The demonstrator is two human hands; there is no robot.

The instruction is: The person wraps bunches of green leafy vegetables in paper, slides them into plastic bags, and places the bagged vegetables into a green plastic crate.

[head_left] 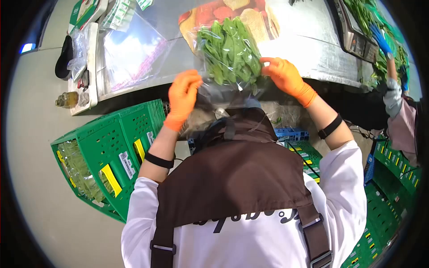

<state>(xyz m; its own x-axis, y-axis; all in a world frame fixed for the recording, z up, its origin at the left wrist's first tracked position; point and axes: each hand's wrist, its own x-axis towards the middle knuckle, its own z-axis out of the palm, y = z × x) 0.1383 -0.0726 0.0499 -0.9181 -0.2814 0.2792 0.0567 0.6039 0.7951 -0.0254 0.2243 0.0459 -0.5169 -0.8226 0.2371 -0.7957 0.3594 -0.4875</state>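
Note:
A clear plastic bag (208, 96) filled with long green leafy vegetables (230, 51) lies at the near edge of the metal table, its unfilled end hanging toward my body. My left hand (183, 96), in an orange glove, is closed with its fingertips pinched at the bag's left side. On the opposite side, my orange-gloved right hand (286, 79) pinches the bag's right edge between thumb and fingers. Under the leaves lies a board printed with bread and tomatoes (252, 20).
Flat clear bags (134, 51) lie left on the table (313, 42). Green crates (116, 147) holding packed greens stand lower left; more crates (384, 223) are at right. A scale (359, 44) sits upper right, near a co-worker's blue-gloved hand (380, 40).

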